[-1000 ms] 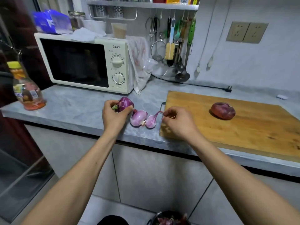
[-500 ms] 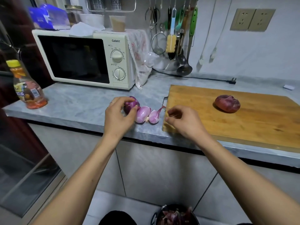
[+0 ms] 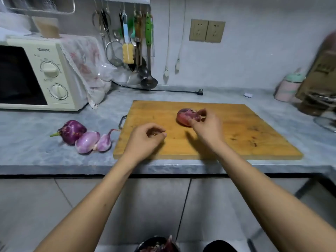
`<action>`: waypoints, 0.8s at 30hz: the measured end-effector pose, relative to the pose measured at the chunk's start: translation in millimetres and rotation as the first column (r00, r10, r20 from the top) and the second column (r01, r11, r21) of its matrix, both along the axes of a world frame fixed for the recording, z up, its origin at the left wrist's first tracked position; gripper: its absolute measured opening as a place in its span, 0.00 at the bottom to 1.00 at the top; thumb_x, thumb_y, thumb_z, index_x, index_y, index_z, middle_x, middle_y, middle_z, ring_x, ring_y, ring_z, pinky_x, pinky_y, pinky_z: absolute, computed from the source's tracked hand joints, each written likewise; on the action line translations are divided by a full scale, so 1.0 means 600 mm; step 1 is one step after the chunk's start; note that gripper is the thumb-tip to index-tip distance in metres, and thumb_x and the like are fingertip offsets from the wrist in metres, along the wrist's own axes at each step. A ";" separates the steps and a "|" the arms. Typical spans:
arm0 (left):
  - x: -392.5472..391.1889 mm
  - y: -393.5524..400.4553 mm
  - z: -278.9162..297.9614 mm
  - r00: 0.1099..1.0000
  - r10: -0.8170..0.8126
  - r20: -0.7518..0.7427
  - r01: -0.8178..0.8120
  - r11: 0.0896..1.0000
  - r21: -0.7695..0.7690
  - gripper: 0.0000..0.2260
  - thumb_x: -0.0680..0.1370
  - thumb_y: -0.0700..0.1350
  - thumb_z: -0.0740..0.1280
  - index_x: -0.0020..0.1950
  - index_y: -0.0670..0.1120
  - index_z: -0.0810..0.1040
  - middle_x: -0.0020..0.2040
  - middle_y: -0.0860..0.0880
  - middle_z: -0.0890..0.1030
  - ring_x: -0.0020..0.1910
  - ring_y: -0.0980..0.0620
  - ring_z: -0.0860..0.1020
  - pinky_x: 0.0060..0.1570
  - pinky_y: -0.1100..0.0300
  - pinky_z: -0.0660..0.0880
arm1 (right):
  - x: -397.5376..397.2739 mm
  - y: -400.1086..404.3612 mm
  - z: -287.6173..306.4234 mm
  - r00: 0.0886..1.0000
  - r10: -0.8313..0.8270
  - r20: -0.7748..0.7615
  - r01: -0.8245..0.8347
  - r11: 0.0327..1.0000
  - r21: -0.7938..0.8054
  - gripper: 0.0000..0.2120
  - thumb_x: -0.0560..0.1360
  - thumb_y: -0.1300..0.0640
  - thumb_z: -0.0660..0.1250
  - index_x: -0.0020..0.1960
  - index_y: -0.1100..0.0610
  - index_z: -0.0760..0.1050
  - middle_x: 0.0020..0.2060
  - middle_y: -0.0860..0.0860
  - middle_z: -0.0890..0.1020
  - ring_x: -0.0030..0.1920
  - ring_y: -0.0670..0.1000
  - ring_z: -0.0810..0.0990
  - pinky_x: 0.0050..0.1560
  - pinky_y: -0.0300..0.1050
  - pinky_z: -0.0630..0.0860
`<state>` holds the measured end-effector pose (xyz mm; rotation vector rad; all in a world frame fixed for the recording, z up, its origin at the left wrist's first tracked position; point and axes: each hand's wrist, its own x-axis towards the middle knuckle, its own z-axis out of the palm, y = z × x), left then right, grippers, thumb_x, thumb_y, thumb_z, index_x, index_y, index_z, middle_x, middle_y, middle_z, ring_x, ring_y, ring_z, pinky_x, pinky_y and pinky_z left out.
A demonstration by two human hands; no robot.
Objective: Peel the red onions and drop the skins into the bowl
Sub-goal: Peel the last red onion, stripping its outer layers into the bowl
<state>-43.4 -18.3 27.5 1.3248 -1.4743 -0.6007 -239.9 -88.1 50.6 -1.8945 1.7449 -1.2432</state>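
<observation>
One unpeeled onion (image 3: 187,117) sits on the cutting board (image 3: 236,142), ahead and right of the hands. Right hand (image 3: 207,127) grips its near side; left hand (image 3: 145,138), loosely curled and empty, hovers farther off.

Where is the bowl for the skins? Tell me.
In the head view, the bowl sits at the bottom edge, on the floor below the counter, between the person's forearms, with skins in it.

Onions and the skin bowl

Reddish onion (image 3: 186,118) mid-frame, right of centre; three purple onions (image 3: 82,137) touching in a row centre-left; dark bowl (image 3: 157,245) with skins, bottom edge.
</observation>
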 end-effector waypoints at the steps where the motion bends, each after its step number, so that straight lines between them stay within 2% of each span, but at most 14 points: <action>1: -0.011 -0.005 -0.004 1.000 0.024 -0.010 -0.024 1.000 -0.012 0.05 0.76 0.38 0.74 0.45 0.48 0.84 0.40 0.53 0.84 0.38 0.60 0.79 0.44 0.69 0.75 | -0.002 -0.012 -0.002 0.999 -0.018 -0.030 0.019 1.000 0.024 0.22 0.71 0.51 0.73 0.61 0.57 0.73 0.58 0.54 0.76 0.57 0.53 0.76 0.57 0.44 0.73; 4: -0.028 -0.010 -0.016 0.990 0.142 0.019 -0.140 0.987 -0.078 0.03 0.75 0.39 0.75 0.44 0.47 0.84 0.39 0.52 0.84 0.37 0.60 0.79 0.40 0.72 0.74 | -0.001 -0.047 -0.014 0.999 0.019 -0.043 -0.013 0.991 0.134 0.39 0.69 0.48 0.76 0.73 0.58 0.63 0.68 0.55 0.68 0.66 0.56 0.71 0.64 0.48 0.70; 7: -0.030 -0.006 -0.025 0.982 0.190 0.023 -0.186 0.976 -0.109 0.02 0.74 0.39 0.75 0.44 0.46 0.85 0.37 0.50 0.84 0.35 0.59 0.78 0.39 0.67 0.76 | 0.010 -0.077 -0.026 0.996 0.082 -0.024 -0.077 0.982 0.175 0.47 0.66 0.44 0.78 0.76 0.56 0.59 0.69 0.56 0.68 0.67 0.57 0.71 0.68 0.52 0.71; 11: -0.029 -0.002 -0.036 0.976 0.213 0.047 -0.205 0.969 -0.137 0.04 0.73 0.37 0.75 0.42 0.45 0.85 0.36 0.50 0.83 0.33 0.60 0.76 0.37 0.70 0.74 | 0.023 -0.096 -0.027 0.996 0.067 -0.051 -0.057 0.984 0.169 0.42 0.60 0.44 0.80 0.68 0.56 0.67 0.61 0.55 0.73 0.60 0.57 0.75 0.61 0.53 0.76; 13: -0.028 -0.001 -0.036 0.973 0.225 0.043 -0.216 0.964 -0.158 0.03 0.73 0.37 0.74 0.42 0.45 0.85 0.36 0.51 0.83 0.35 0.57 0.78 0.36 0.70 0.74 | 0.021 -0.089 -0.022 0.997 0.062 -0.044 -0.054 0.983 0.175 0.42 0.57 0.44 0.81 0.64 0.56 0.68 0.58 0.55 0.74 0.57 0.57 0.76 0.57 0.52 0.78; 17: -0.025 0.003 -0.038 0.970 0.228 0.084 -0.210 0.961 -0.180 0.03 0.74 0.38 0.74 0.43 0.46 0.85 0.38 0.52 0.84 0.39 0.54 0.80 0.37 0.69 0.74 | 0.012 -0.025 -0.021 0.988 0.154 0.004 -0.153 0.975 0.162 0.42 0.55 0.45 0.82 0.64 0.55 0.69 0.56 0.52 0.76 0.54 0.53 0.77 0.51 0.43 0.77; 19: -0.025 0.003 -0.034 0.976 0.218 0.004 -0.215 0.964 -0.160 0.06 0.74 0.37 0.74 0.43 0.49 0.83 0.38 0.52 0.83 0.36 0.57 0.79 0.39 0.67 0.75 | 0.001 0.029 -0.017 0.978 0.201 0.060 -0.207 0.971 0.116 0.40 0.56 0.47 0.82 0.64 0.54 0.70 0.56 0.50 0.77 0.53 0.51 0.78 0.50 0.41 0.77; 21: -0.025 0.016 -0.027 0.964 0.212 -0.163 -0.237 0.959 -0.155 0.08 0.75 0.36 0.73 0.45 0.50 0.82 0.39 0.53 0.82 0.37 0.60 0.78 0.42 0.64 0.75 | -0.012 0.092 -0.010 0.964 0.226 0.139 -0.236 0.970 0.062 0.37 0.57 0.48 0.83 0.62 0.51 0.72 0.53 0.47 0.78 0.52 0.48 0.79 0.51 0.40 0.77; 24: -0.031 0.078 -0.036 0.917 0.211 -0.339 -0.284 0.942 -0.181 0.10 0.77 0.36 0.72 0.47 0.51 0.82 0.43 0.52 0.83 0.44 0.54 0.81 0.48 0.60 0.78 | -0.033 0.185 -0.012 0.945 0.260 0.196 -0.269 0.963 0.016 0.37 0.57 0.46 0.83 0.62 0.47 0.73 0.53 0.42 0.78 0.52 0.44 0.78 0.52 0.38 0.76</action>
